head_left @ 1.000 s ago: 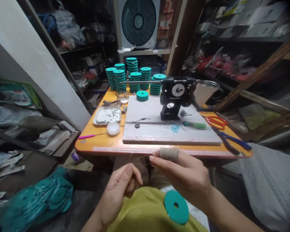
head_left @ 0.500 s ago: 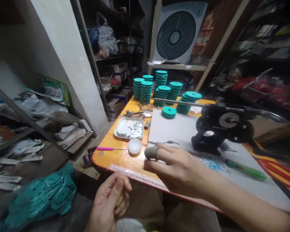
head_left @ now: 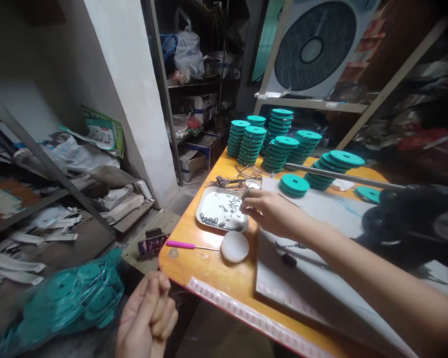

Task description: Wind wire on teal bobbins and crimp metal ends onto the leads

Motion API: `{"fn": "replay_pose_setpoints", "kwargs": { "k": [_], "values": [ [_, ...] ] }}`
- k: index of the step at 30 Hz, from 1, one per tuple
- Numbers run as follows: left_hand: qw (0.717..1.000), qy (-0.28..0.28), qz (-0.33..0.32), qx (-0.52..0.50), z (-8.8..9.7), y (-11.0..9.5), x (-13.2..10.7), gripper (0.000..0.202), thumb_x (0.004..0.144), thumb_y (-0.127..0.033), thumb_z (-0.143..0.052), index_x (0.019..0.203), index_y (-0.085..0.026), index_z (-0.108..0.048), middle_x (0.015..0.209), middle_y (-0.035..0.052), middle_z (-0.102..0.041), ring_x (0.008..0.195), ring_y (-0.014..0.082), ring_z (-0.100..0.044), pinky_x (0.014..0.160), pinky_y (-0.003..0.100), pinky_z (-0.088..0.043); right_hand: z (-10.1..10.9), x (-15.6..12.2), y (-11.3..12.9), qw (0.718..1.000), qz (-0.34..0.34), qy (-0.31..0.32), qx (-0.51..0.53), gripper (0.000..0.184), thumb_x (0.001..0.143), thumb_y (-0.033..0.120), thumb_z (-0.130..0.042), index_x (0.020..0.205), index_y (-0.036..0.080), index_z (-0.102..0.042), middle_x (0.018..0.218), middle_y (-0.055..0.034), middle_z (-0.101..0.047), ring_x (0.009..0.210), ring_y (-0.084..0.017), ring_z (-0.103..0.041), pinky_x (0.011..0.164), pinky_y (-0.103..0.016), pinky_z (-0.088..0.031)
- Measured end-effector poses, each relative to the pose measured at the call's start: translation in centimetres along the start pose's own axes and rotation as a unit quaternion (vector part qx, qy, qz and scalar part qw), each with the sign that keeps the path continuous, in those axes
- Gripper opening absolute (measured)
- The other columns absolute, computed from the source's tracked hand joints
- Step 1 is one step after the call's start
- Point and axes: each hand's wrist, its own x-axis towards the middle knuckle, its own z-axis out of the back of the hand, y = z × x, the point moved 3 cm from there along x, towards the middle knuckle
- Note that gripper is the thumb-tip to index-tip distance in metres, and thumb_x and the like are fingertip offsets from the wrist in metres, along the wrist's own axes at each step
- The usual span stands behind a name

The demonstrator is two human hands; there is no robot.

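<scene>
Tray point(head_left: 208, 203) of small parts point(head_left: 211, 220) lies at the right grip point(head_left: 271, 211), whether spread or pinching I cannot tell.

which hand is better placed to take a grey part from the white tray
Probably the right hand: its fingers are at the right edge of the white tray, near the grey parts. The left hand is curled shut beside the table, farther off.
</scene>
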Motion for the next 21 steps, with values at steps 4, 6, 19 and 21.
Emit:
{"fn": "replay_pose_setpoints", "kwargs": {
  "k": [4, 6, 19, 21],
  "values": [
    [0.998, 0.041, 0.049, 0.005, 0.5, 1.4, 0.3, 0.038, 0.063, -0.051, -0.080, 0.062, -0.020, -0.060, 0.049, -0.0112, -0.007, 0.041, 0.0031, -0.004, 0.035, 0.016, -0.014, -2.1, 1.1, -0.7, 0.998, -0.002, 0.056, 0.012, 0.013, 0.088, 0.011, -0.058, 0.084, 0.015, -0.071, 0.084, -0.0061, -0.059, 0.076, -0.015, -0.057, 0.070, -0.026, -0.044],
    [0.996, 0.062, 0.067, 0.007, 1.0, 1.9, 0.4, 0.036, 0.067, -0.051, -0.078, 0.064, -0.020, -0.060, 0.049, -0.0111, -0.008, 0.041, 0.0032, -0.005, 0.036, 0.016, -0.015, -2.7, 1.4, -0.5, 0.997, 0.006, 0.071, 0.012, 0.016, 0.089, 0.012, -0.057, 0.084, 0.016, -0.072, 0.082, -0.0050, -0.059, 0.073, -0.014, -0.056, 0.068, -0.024, -0.044],
    [0.988, 0.121, 0.054, 0.084, 0.1, 2.3, -1.7, 0.036, 0.079, -0.052, -0.067, 0.072, -0.018, -0.057, 0.051, -0.0109, -0.012, 0.044, 0.0051, -0.006, 0.039, 0.018, -0.013, 4.2, -5.0, 4.7, 0.992, -0.014, -0.113, 0.050, 0.019, 0.093, 0.015, -0.053, 0.104, 0.014, -0.068, 0.094, -0.0108, -0.064, 0.076, -0.017, -0.062, 0.066, -0.028, -0.049],
    [0.979, 0.152, 0.058, 0.126, -0.1, 2.7, -2.3, 0.035, 0.082, -0.052, -0.064, 0.074, -0.018, -0.057, 0.051, -0.0111, -0.014, 0.043, 0.0053, -0.008, 0.040, 0.018, -0.012, 5.4, -7.7, 7.3, 0.988, -0.011, -0.113, 0.105, 0.020, 0.093, 0.018, -0.053, 0.108, 0.018, -0.067, 0.092, -0.0084, -0.065, 0.071, -0.014, -0.062, 0.061, -0.024, -0.048]
  ]
}}
